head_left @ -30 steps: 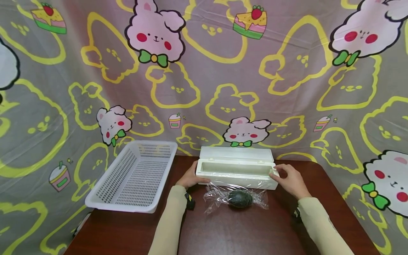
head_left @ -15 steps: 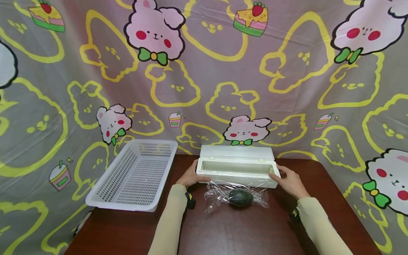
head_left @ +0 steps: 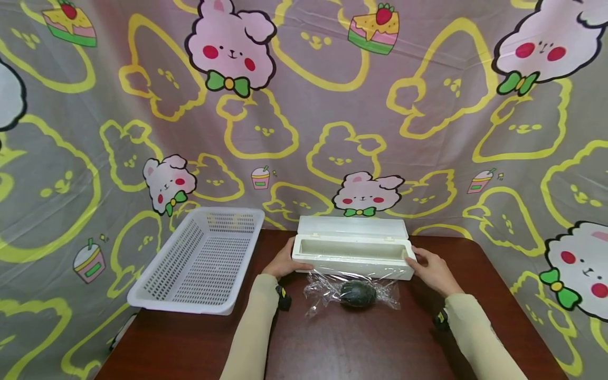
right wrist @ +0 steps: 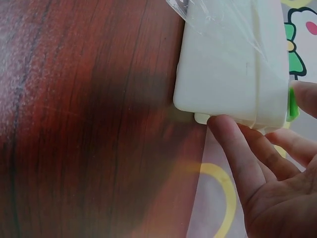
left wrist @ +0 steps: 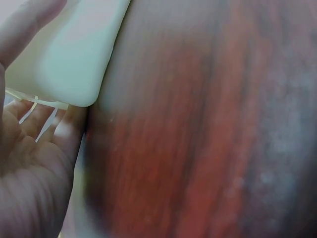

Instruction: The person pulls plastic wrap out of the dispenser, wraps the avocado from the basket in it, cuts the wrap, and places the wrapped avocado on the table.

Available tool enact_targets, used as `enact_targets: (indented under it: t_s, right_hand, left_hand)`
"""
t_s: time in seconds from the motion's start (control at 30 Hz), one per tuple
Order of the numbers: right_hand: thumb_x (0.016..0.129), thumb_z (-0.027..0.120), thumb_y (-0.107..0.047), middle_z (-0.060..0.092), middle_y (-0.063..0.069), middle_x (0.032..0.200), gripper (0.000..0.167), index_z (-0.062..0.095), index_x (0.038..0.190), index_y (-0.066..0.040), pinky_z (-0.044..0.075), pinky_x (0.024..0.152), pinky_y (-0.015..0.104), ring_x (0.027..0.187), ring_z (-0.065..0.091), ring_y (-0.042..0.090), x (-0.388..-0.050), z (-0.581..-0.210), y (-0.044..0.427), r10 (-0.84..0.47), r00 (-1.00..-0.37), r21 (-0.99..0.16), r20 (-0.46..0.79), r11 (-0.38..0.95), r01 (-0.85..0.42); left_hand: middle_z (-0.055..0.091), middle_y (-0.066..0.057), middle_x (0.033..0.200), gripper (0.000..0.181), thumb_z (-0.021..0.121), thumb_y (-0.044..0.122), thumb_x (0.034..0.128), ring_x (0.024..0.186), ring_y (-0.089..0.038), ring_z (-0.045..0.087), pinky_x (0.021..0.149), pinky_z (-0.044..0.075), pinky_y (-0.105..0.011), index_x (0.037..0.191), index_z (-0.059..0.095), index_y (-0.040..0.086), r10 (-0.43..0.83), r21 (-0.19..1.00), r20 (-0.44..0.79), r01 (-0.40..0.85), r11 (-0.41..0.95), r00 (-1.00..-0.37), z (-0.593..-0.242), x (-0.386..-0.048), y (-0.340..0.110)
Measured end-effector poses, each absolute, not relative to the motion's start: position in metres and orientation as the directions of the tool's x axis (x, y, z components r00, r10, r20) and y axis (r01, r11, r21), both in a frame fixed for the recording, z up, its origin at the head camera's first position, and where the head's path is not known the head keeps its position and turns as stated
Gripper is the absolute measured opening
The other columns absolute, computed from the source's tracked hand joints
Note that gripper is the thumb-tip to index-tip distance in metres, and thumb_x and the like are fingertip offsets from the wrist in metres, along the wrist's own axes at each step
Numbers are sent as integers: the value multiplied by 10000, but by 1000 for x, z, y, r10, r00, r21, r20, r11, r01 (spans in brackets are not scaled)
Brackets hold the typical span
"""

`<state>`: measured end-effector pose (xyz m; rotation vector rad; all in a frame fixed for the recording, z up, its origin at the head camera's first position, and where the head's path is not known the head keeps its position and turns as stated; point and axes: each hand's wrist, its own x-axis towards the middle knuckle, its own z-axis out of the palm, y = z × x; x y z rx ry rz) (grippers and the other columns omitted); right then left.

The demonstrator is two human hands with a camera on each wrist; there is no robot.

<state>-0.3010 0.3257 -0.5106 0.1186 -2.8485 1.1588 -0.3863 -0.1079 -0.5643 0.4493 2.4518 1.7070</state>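
The fingers of the left hand (head_left: pixel 283 262) grip one end of a long white box (head_left: pixel 352 269), the thumb lying along its front, and those of the right hand (head_left: pixel 431 271) hold the other end, one fingertip near a bright green piece (right wrist: pixel 293 105). The box's white lid (head_left: pixel 352 227) is tipped back toward the wall, leaving a long trough in view. Clear plastic film (head_left: pixel 322 292) hangs over the front onto the table (head_left: pixel 375 348), draped around a dark green, oval item (head_left: pixel 358 294) just in front of the box. Each wrist wears a black device (head_left: pixel 283 299) with yellow marks too small to read. Left of the left arm stands a white perforated basket (head_left: pixel 180 307). Behind, a grey curtain (head_left: pixel 304 113) bears rabbit heads with green bows, cake slices and pink cups with green label-like patches.
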Motion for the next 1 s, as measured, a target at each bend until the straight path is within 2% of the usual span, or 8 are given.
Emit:
enact_targets:
  t_s: [0.17, 0.33, 0.53, 0.7, 0.8, 0.9, 1.0]
  right_hand:
    - [1042, 638, -307, 565, 348, 1406, 656, 428, 1506, 108, 579, 737, 312, 1014, 726, 339, -300, -512, 325, -47, -996, -700, 81, 708, -91]
    - [1052, 622, -308, 547, 349, 1427, 667, 395, 1531, 98, 612, 779, 334, 1086, 709, 380, -301, -515, 326, -47, -996, -718, 74, 690, -86]
    - [1055, 618, -307, 513, 344, 1461, 685, 354, 1568, 63, 625, 808, 320, 1137, 685, 383, -299, -515, 326, -39, -999, -766, 26, 641, -45]
    - [1062, 579, -412, 551, 354, 1385, 743, 333, 1571, 69, 628, 847, 392, 1093, 706, 375, -295, -514, 327, -22, -1000, -789, -21, 614, 3]
    - [1051, 534, -530, 637, 321, 1262, 765, 430, 1496, 83, 628, 796, 393, 964, 731, 316, -290, -513, 328, 19, -999, -757, -40, 653, 42]
    - [1032, 481, -633, 715, 226, 1073, 774, 591, 1302, 84, 613, 712, 373, 844, 707, 242, -284, -511, 328, 56, -996, -713, -76, 695, 93]
    - [1015, 460, -684, 740, 130, 928, 801, 691, 1125, 74, 607, 669, 368, 778, 691, 200, -280, -510, 324, 43, -990, -694, -131, 709, 123]
  left_hand:
    - [525, -129, 1489, 1097, 949, 94, 717, 1274, -288, 546, 1148, 387, -447, 1599, 300, 157, 306, 935, 57, 158, 316, -950, -566, -388, -108]
    - [536, -127, 1477, 1090, 953, 93, 711, 1269, -281, 547, 1159, 382, -452, 1592, 313, 148, 303, 937, 59, 157, 312, -951, -567, -389, -108]
    - [533, -182, 1466, 1087, 941, 35, 705, 1241, -315, 568, 1119, 429, -462, 1591, 311, 55, 314, 936, 100, 196, 293, -944, -555, -380, -104]
    - [523, -210, 1460, 1087, 969, 46, 666, 1267, -356, 550, 1133, 428, -513, 1565, 358, 12, 277, 901, 153, 249, 355, -949, -552, -378, -100]
    - [487, -218, 1489, 1119, 992, 141, 659, 1301, -364, 523, 1139, 419, -540, 1570, 355, 10, 232, 842, 182, 274, 464, -955, -544, -368, -98]
    - [430, -221, 1537, 1196, 999, 272, 668, 1352, -383, 500, 1126, 435, -555, 1600, 295, 16, 189, 767, 207, 279, 578, -960, -538, -352, -96]
    - [457, -211, 1482, 1228, 1000, 378, 650, 1289, -386, 547, 1037, 503, -549, 1587, 295, 15, 109, 695, 256, 261, 669, -960, -533, -338, -93]
